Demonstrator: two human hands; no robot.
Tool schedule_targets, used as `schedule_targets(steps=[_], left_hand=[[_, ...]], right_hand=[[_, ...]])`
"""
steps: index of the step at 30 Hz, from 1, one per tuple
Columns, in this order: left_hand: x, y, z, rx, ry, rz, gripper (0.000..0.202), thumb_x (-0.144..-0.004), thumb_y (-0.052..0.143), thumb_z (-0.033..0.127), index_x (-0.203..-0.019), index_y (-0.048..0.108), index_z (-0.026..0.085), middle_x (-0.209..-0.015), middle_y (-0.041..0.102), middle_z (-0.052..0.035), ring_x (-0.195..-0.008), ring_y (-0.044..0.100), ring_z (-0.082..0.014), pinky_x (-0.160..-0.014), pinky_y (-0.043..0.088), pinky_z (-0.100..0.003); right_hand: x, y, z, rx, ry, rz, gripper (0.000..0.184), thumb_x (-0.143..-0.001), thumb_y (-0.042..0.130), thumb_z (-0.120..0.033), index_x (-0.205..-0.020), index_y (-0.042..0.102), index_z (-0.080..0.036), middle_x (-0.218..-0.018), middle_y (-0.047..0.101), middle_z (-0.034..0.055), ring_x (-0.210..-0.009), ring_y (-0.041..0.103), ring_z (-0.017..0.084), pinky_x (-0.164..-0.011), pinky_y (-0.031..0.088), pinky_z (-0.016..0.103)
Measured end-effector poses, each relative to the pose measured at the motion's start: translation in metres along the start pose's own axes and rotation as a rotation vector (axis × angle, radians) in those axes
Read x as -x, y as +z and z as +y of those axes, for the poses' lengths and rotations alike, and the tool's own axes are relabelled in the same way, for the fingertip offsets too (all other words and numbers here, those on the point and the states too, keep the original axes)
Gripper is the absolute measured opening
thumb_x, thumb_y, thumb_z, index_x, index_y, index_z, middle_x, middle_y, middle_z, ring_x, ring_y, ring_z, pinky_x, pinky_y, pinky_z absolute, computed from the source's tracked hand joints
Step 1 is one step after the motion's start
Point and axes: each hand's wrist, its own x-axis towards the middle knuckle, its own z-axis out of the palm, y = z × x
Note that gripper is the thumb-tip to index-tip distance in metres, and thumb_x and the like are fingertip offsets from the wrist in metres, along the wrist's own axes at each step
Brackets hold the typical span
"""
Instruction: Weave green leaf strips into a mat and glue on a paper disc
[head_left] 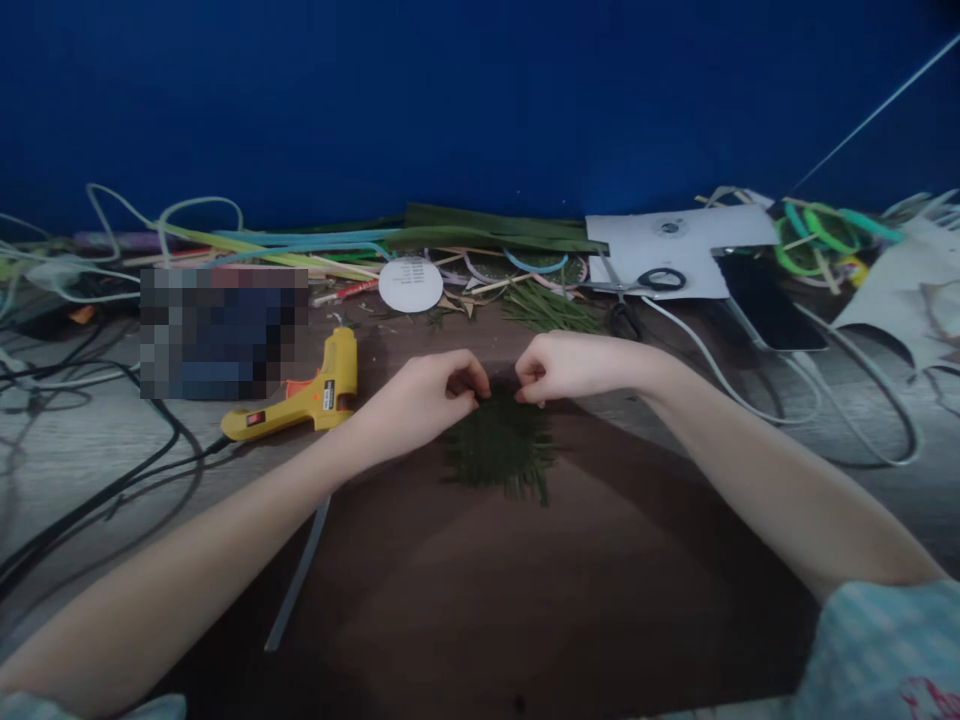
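Note:
My left hand [429, 398] and my right hand [571, 367] meet over the far edge of a round, fringed piece of dark green leaf strips [501, 452] that lies on a brown board [525, 600]. Both hands are closed in a pinch on the top rim of the green piece. The fingertips nearly touch each other. What lies under the fingers is hidden.
A yellow glue gun [309, 398] lies left of my left hand, its black cable [90, 500] running off left. Behind are loose green strips [551, 308], a white round disc [410, 284], scissors [645, 282], a dark phone [769, 305], white cables and coloured rings [821, 235].

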Motion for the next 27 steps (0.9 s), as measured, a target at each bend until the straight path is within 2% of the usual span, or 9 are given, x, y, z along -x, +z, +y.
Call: schedule_targets(steps=[11, 18, 27], left_hand=[[0.0, -0.001, 0.0, -0.006, 0.027, 0.014, 0.02, -0.072, 0.044, 0.017, -0.08, 0.063, 0.02, -0.078, 0.067, 0.0006, -0.075, 0.061, -0.0144, -0.072, 0.046, -0.027], [0.001, 0.001, 0.007, -0.01, 0.034, 0.06, 0.019, -0.073, 0.044, 0.015, -0.079, 0.062, 0.019, -0.081, 0.067, 0.0006, -0.077, 0.061, -0.0144, -0.074, 0.046, -0.027], [0.0, 0.009, 0.004, 0.062, 0.056, 0.029, 0.028, -0.073, 0.04, 0.009, -0.089, 0.061, 0.018, -0.09, 0.068, -0.0012, -0.084, 0.063, -0.0138, -0.079, 0.047, -0.026]], right_hand=[[0.0, -0.001, -0.002, -0.015, 0.017, -0.004, 0.019, -0.07, 0.054, -0.032, -0.057, 0.057, -0.018, -0.052, 0.053, -0.0013, -0.047, 0.042, 0.009, -0.048, 0.025, 0.027], [0.002, -0.002, -0.004, -0.003, 0.033, -0.009, 0.018, -0.07, 0.054, -0.031, -0.058, 0.057, -0.018, -0.051, 0.051, -0.0014, -0.047, 0.041, 0.01, -0.048, 0.024, 0.028], [0.001, -0.001, -0.002, -0.004, 0.002, 0.001, 0.017, -0.069, 0.052, -0.03, -0.056, 0.055, -0.019, -0.051, 0.05, -0.0024, -0.046, 0.041, 0.01, -0.047, 0.025, 0.027]])
